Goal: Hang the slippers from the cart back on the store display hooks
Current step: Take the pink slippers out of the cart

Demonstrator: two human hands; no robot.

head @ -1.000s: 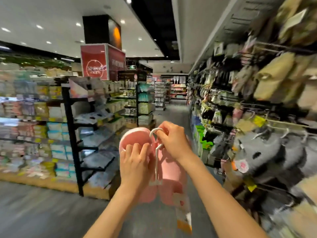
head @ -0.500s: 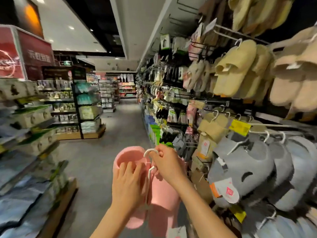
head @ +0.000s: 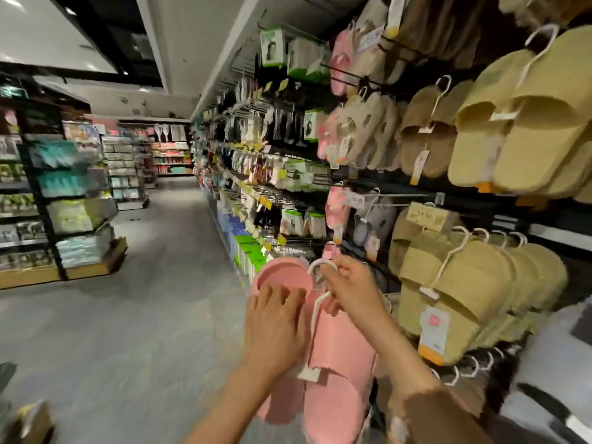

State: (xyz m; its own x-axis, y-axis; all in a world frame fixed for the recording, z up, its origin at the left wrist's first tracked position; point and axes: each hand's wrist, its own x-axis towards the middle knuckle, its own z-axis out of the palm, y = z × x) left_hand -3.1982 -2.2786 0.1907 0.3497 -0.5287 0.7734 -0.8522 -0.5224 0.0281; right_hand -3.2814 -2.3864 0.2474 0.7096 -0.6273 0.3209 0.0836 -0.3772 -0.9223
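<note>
slippers (head: 336, 363) centre, in hands | display hooks (head: 474, 366) right | shelves (head: 73, 216) left

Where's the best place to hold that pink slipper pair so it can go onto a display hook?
Probably the white hanger just below its curved top, pinched from the right as the right hand does now, leaving the hook opening free. The left hand steadies the pink slippers from the left, since they dangle below the hanger.

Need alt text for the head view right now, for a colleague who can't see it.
Both hands hold a pair of pink slippers in a store aisle: the left hand grips one slipper, the right hand pinches the white hanger hook. Racks of hanging tan slippers fill the right side.
</note>
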